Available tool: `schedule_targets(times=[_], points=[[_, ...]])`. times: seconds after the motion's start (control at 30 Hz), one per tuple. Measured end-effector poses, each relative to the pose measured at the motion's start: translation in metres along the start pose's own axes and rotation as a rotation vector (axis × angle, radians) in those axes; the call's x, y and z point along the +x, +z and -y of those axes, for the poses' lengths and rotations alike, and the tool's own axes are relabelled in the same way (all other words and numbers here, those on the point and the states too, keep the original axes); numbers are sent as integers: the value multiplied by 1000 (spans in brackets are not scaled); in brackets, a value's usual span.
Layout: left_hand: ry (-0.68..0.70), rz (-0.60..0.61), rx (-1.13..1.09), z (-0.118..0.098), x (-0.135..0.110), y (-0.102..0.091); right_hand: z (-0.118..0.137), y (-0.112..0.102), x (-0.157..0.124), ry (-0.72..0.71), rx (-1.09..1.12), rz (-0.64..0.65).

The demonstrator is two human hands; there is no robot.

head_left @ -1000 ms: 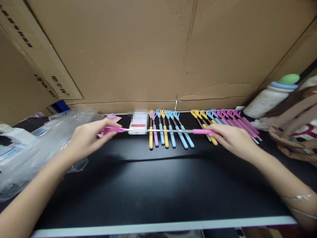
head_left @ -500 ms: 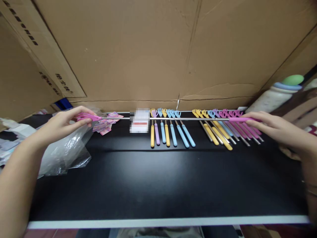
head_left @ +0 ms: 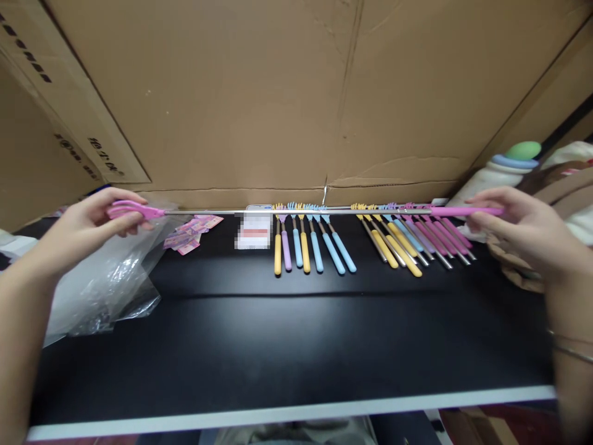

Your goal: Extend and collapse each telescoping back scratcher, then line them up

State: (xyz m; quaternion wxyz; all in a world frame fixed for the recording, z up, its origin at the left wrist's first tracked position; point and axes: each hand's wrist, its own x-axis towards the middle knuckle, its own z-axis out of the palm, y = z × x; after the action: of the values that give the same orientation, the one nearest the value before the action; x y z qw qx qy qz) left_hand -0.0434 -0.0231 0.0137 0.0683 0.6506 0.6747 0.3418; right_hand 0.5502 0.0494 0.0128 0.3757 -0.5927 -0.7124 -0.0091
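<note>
A pink telescopic back scratcher [head_left: 296, 212] is stretched out level between my hands, above the black table. My left hand [head_left: 104, 219] is closed on its pink claw head. My right hand [head_left: 514, 222] pinches the pink handle at the other end. Below the rod lies a row of back scratchers [head_left: 316, 247] with yellow, purple and blue handles. Farther right is a second group of back scratchers [head_left: 407, 238] in yellow, blue, purple and pink, some with bare metal rods showing.
A clear plastic bag [head_left: 106, 290] lies under my left forearm, beside small pink printed cards [head_left: 192, 233]. A blurred white card [head_left: 254, 228] sits near the middle. Cardboard [head_left: 231, 99] walls the back. A white bottle with a green top [head_left: 495, 176] stands at right.
My hands have moved farther apart and the back scratcher's rod is longer, with more metal showing. The view has shifted slightly to the right.
</note>
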Motion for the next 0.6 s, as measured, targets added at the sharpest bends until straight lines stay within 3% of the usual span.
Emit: schedule_targets(times=[0.1,0.27,0.37,0.6], points=[[-38,-125,-140,-1,0,0,8,6,2,174,516,-44],[-108,-196,-541,1,11,11,24,26,5,203,934,-63],[-137,-215,-641,6,18,22,33,40,2,264,1044,-76],[-112,-165,-561,7,14,38,32,51,1,353,993,-247]])
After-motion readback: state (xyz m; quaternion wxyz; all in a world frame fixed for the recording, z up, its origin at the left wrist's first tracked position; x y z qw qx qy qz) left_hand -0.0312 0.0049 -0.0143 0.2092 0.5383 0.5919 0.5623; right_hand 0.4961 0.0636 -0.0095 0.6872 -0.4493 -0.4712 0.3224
